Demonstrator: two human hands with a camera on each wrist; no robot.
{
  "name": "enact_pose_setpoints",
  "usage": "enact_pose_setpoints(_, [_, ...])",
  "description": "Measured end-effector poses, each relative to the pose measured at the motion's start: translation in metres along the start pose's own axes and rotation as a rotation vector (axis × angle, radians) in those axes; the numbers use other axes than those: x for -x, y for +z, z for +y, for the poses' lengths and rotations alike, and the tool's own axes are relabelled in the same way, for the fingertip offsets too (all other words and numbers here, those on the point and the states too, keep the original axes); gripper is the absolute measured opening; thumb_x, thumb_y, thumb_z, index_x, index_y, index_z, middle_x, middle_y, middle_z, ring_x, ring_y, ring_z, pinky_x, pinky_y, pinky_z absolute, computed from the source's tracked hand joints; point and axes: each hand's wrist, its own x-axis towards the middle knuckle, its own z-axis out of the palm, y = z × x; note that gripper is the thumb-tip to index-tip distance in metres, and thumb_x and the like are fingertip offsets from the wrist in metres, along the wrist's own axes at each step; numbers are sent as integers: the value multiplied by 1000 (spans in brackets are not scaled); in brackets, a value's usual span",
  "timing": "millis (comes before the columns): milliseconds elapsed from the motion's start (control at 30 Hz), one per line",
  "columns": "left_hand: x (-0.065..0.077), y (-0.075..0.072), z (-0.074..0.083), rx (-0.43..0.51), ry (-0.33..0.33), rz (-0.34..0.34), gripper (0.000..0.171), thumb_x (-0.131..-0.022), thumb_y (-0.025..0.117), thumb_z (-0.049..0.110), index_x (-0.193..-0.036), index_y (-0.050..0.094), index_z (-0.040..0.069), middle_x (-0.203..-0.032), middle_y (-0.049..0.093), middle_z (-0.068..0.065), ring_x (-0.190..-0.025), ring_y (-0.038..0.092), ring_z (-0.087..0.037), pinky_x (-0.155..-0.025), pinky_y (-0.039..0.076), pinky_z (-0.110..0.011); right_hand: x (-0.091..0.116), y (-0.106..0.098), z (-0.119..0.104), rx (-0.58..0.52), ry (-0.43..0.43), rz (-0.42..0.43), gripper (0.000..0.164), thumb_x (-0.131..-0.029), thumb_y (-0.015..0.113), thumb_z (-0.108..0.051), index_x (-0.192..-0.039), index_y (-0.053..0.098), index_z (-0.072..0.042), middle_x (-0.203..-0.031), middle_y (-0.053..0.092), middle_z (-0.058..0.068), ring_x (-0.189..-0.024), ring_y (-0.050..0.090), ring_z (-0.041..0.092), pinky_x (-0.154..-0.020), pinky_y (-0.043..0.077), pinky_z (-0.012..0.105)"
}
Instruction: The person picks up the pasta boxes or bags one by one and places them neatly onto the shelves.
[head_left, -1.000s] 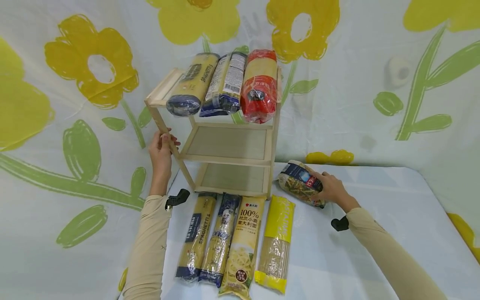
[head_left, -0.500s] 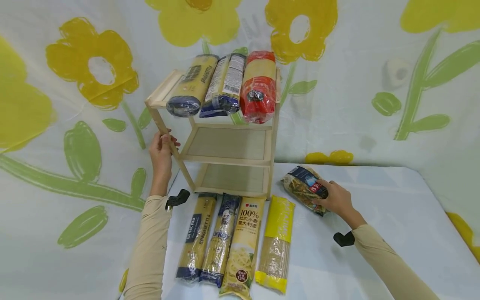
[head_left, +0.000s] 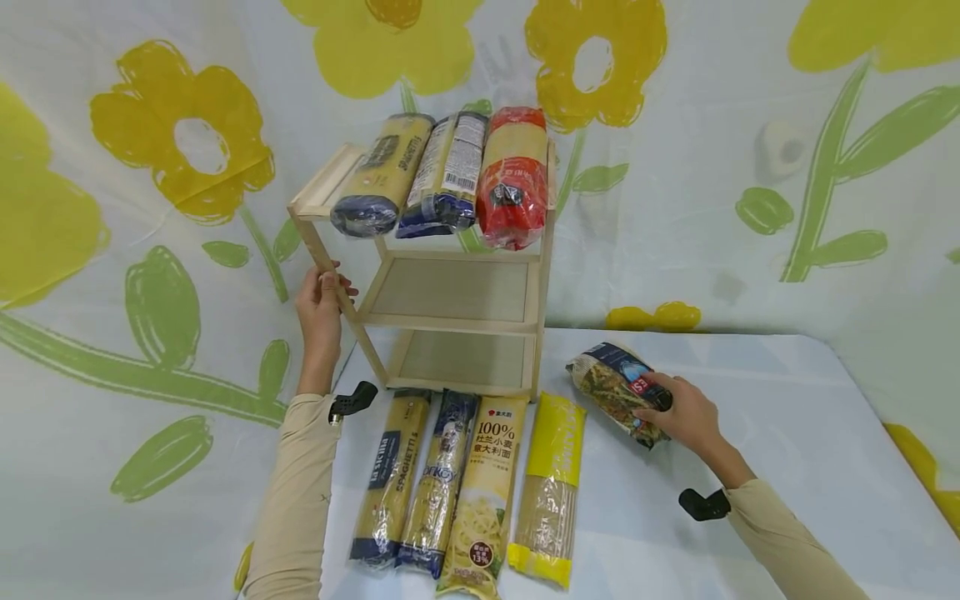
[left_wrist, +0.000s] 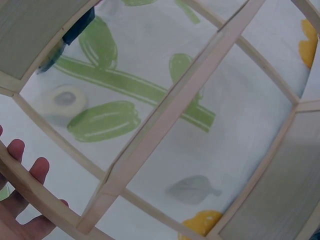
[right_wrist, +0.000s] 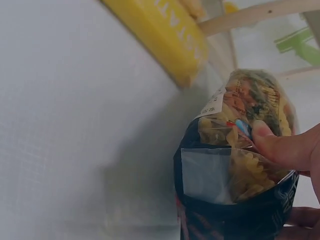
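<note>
My left hand (head_left: 318, 312) grips the left front post of a wooden three-tier rack (head_left: 450, 323). In the left wrist view its fingers (left_wrist: 39, 170) wrap that post (left_wrist: 37, 192). To the right of the rack, my right hand (head_left: 686, 412) holds a bag of multicoloured spiral pasta (head_left: 611, 392) with a dark blue label. The bag tilts, its far end toward the rack. Seen from the right wrist, the thumb (right_wrist: 280, 147) presses the clear wrapping of the pasta bag (right_wrist: 215, 175), and the other fingers are partly hidden behind it.
On the top tier lie two blue-and-yellow spaghetti packs (head_left: 382, 171) and a red pasta pack (head_left: 512, 183). Several long packs lie on the table before the rack, among them a cream noodle pack (head_left: 483, 492) and a yellow pasta pack (head_left: 547, 487). A flower-print cloth (head_left: 690, 208) hangs behind.
My right hand has drawn the spiral pasta bag nearer and a little to the right, away from the rack. The left hand keeps its grip on the post.
</note>
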Motion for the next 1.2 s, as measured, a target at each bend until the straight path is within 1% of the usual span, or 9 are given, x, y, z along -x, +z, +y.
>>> enact_pose_setpoints(167, [0, 1, 0, 16, -10, 10, 23, -101, 42, 17, -111, 60, 5, -88, 54, -24, -74, 62, -28, -62, 50, -23, 12, -13, -11, -17, -12, 38, 65, -74, 81, -32, -128, 56, -6, -123, 54, 29, -99, 56, 48, -49, 45, 39])
enact_pose_setpoints(400, [-1, 2, 0, 5, -10, 2, 22, -101, 42, 18, -111, 60, 10, -89, 54, -23, -71, 62, -13, -65, 50, -24, 32, -36, -36, -59, -51, 73, 65, -74, 82, -33, -127, 57, -7, -121, 56, 27, -99, 57, 47, -48, 43, 36])
enact_pose_setpoints(567, [0, 1, -2, 19, -31, 2, 22, -101, 43, 19, -111, 60, 10, -90, 54, -22, -75, 62, -23, -66, 50, -24, 47, -48, -53, -73, -79, 96, 64, -72, 82, -32, -126, 59, -8, -113, 60, 25, -92, 59, 43, -48, 42, 34])
enact_pose_setpoints(733, [0, -1, -4, 8, -26, 2, 23, -101, 42, 19, -111, 61, 10, -89, 54, -21, -78, 60, -31, -67, 50, -25, 61, -55, -64, -64, -95, 123, 63, -70, 84, -31, -125, 60, -9, -110, 62, 21, -90, 60, 42, -48, 41, 32])
enact_pose_setpoints(833, [1, -1, -3, 0, -24, 2, 23, -101, 42, 20, -111, 61, 10, -90, 54, -22, -79, 60, -32, -67, 50, -25, 69, -57, -71, -79, -101, 140, 63, -69, 85, -30, -124, 62, -11, -110, 62, 21, -85, 62, 40, -44, 37, 29])
enact_pose_setpoints(967, [1, -2, -1, 7, -29, -2, 23, -101, 42, 20, -112, 60, 10, -90, 54, -22, -77, 62, -26, -66, 50, -24, 77, -62, -83, -93, -132, 180, 62, -68, 85, -31, -123, 63, -13, -108, 63, 20, -73, 63, 31, -39, 29, 26])
enact_pose_setpoints(1033, [1, -2, -1, 4, -29, 0, 23, -101, 42, 20, -112, 60, 10, -90, 54, -22, -76, 62, -24, -66, 50, -24, 80, -63, -90, -92, -156, 199, 62, -67, 86, -30, -122, 63, -13, -104, 64, 17, -72, 62, 28, -39, 30, 25])
enact_pose_setpoints(1067, [1, -2, -1, 6, -29, 2, 24, -101, 42, 19, -113, 60, 7, -90, 54, -22, -76, 62, -23, -67, 51, -25, 81, -63, -93, -92, -167, 206, 62, -67, 86, -30, -122, 63, -14, -102, 65, 15, -72, 62, 28, -40, 30, 25])
enact_pose_setpoints(1200, [1, -2, -1, 19, -40, 4, 25, -101, 43, 19, -113, 59, 6, -90, 54, -22, -77, 62, -27, -68, 51, -27, 83, -64, -107, -98, -201, 229, 62, -65, 87, -28, -121, 64, -14, -99, 66, 13, -74, 62, 29, -45, 35, 26])
